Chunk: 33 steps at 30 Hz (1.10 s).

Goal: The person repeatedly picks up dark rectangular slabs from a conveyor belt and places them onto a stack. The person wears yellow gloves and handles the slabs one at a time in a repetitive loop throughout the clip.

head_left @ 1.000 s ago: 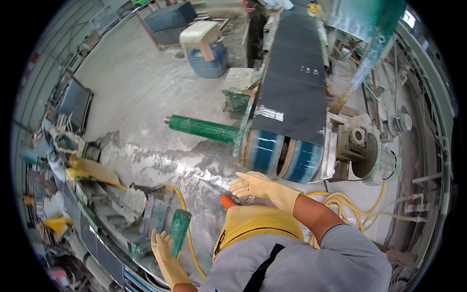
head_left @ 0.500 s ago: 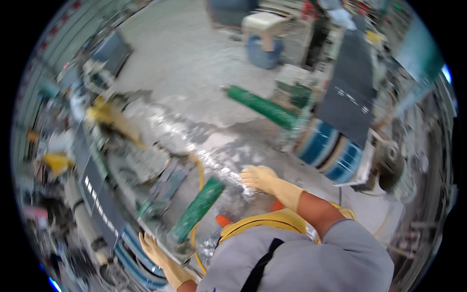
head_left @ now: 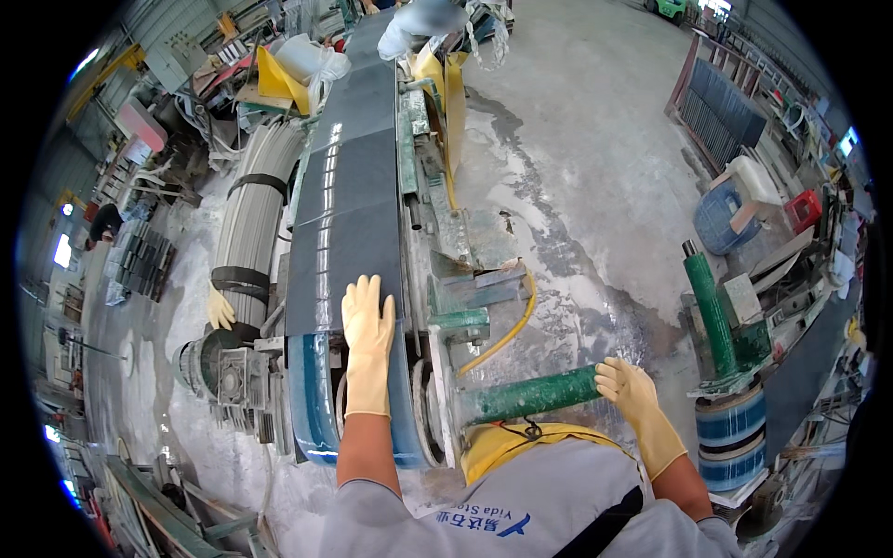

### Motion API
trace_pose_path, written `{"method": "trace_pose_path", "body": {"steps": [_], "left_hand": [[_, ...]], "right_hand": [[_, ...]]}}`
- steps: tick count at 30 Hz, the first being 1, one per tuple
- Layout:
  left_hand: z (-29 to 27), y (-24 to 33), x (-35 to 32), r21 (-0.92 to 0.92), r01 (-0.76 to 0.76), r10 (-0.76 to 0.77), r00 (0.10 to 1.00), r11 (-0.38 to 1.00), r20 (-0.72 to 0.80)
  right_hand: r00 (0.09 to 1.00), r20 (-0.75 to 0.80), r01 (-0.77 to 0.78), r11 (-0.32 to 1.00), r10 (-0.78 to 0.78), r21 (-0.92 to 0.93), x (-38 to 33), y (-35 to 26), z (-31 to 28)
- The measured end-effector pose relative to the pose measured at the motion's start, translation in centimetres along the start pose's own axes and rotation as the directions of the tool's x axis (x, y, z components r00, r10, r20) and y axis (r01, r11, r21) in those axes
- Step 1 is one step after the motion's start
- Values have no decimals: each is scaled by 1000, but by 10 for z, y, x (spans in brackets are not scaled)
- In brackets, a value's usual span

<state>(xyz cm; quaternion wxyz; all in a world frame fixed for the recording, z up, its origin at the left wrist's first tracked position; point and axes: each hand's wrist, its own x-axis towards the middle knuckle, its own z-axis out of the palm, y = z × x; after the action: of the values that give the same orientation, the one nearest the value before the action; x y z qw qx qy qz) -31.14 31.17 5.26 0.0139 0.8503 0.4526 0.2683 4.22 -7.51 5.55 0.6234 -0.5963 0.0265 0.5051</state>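
**Dark slab on conveyor, both gloved hands resting**

Swung round since the earlier frame, the view now faces the conveyor (head_left: 316, 409), and the left hand (head_left: 367, 339) is laid flat, fingers spread and gripping nothing, on the dark stone slab (head_left: 346, 251). The slab is carried at the belt's near end. It is judged heavy, stiff, wet-slick and chip-prone; its side edges are the best hold. The right hand (head_left: 631, 391) is curled loosely over the green roller (head_left: 530, 395). A wet concrete floor (head_left: 595, 186) is seen beyond.

A blue barrel (head_left: 724, 216) stands on the wet concrete floor (head_left: 595, 167) — a red crate (head_left: 805, 210) is just beside it. Dark slabs (head_left: 724, 100) lean in a rack — far right.
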Motion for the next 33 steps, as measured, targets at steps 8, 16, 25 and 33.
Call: {"method": "trace_pose_path", "body": {"steps": [8,16,25,33], "left_hand": [[63,-16,77,214,-46,60,996,976,-61],[64,-1,160,26,-37,38,999,999,-35],[104,-21,169,357,-60,12,991,932,133],[89,-18,86,307,-206,182,978,929,105]], "right_hand": [[995,-100,16,1000,-17,-11,-4,5,25],[988,-154,11,995,4,96,-12,21,-5],[962,269,-131,785,-48,606,21,53,-45],[502,811,-500,664,-301,556,142,72,-73]]}}
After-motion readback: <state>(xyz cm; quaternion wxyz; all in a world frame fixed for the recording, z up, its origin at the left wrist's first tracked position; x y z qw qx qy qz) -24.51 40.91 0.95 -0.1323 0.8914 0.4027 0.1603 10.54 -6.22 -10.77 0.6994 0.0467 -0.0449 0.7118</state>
